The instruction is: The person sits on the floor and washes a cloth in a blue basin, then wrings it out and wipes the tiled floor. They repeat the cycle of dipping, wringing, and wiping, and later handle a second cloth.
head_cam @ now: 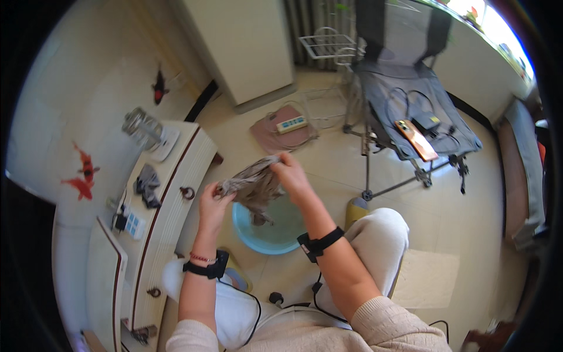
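A crumpled grey-brown cloth [255,182] is stretched between my two hands, its loose part hanging down in the middle. My left hand [214,202] grips the cloth's left end, while my right hand [290,176] pinches the upper right end. Below the cloth, on the floor between my feet, stands a light-blue plastic basin [259,247] with cloudy liquid in it. The cloth's lowest tip hangs over the basin. My right forearm covers part of the basin's right side.
At left, a white cabinet [176,176] carries a dark grey cloth [148,185], a glass blender and a power strip [135,225]. A grey folding chair [422,97] holds an orange phone [415,140] and cables. Another power strip [291,125] lies on a pink mat [272,141].
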Demonstrator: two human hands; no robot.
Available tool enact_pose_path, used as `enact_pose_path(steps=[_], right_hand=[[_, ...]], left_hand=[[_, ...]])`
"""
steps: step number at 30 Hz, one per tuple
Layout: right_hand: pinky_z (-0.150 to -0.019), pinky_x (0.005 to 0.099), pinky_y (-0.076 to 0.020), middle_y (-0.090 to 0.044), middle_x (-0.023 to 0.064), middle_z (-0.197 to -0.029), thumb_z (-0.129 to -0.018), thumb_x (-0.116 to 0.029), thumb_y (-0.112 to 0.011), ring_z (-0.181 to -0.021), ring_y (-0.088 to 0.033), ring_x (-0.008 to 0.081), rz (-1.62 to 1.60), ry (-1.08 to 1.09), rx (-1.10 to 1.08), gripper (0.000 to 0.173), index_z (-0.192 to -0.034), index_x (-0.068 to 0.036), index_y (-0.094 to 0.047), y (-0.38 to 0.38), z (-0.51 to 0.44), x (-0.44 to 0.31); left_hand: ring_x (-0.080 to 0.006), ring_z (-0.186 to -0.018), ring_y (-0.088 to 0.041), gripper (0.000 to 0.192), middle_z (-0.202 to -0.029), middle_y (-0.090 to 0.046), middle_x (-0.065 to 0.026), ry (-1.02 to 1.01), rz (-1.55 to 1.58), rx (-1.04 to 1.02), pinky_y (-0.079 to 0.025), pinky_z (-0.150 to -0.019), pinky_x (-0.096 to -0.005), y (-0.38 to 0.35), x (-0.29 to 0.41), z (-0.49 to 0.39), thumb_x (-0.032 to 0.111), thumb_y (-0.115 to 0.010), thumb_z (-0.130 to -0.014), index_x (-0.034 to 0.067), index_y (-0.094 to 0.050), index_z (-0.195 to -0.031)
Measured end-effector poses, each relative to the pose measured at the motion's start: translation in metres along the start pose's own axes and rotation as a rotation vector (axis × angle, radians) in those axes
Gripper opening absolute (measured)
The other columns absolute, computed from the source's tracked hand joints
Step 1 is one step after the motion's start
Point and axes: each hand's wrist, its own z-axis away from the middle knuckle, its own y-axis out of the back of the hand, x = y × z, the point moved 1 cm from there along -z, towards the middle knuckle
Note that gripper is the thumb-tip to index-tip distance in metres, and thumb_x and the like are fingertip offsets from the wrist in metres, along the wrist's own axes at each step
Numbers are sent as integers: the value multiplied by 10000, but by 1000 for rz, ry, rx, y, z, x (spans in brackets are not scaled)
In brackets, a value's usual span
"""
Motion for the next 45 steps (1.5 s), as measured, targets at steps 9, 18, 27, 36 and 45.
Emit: enact_pose_path(steps=[9, 18, 27, 36, 45], right_hand=[[-894, 388, -497, -639, 69, -1030, -914, -202, -532, -984, -621, 224, -879, -223, -289, 269, -1129, -42, -563, 5, 15, -29], [-773, 320, -538, -634, 52, -1035, -983, -215, -542, -897, -631, 171, -460, -192, -66, 304, -1218, -23, -532, -4, 9, -10], [-776, 363, -541, -652, 73, -989, -955, -251, -562, -920, -648, 197, -930, -299, -308, 176, -1009, -84, -547, 26, -3, 2], [-763, 344, -558, -637, 132, -1078, -919, -22, -541, -893, -651, 199, -443, -448, -400, 647, -1507, -91, -279, -7, 21, 13], [-698, 304, -520, -617, 80, -1032, -940, -145, -563, -798, -619, 165, -398, -546, -509, 417, -1347, -153, -470, -6, 27, 34]], left_hand=[[-172, -1005, -626, 238, -1136, -637, -68, 202, 524, 22, -535, -842, -357, 12, 17, 3, 59, -535, -936, 54, -611, -1161], [-210, -1039, -618, 256, -1137, -639, -96, 144, 777, -3, -531, -867, -419, 18, 23, -1, 9, -500, -912, 50, -588, -1149], [-133, -943, -588, 222, -1048, -638, -46, 81, 594, 66, -451, -885, -289, 30, 19, -1, 0, -616, -829, 43, -608, -1047], [-133, -1004, -560, 112, -1142, -597, -57, -139, 936, 13, -430, -921, -285, 33, 38, -2, 30, -639, -872, 96, -548, -872], [-209, -1037, -597, 73, -1151, -608, -20, -194, 1205, -110, -472, -882, -396, 41, 32, -4, 127, -623, -928, 134, -603, -998]])
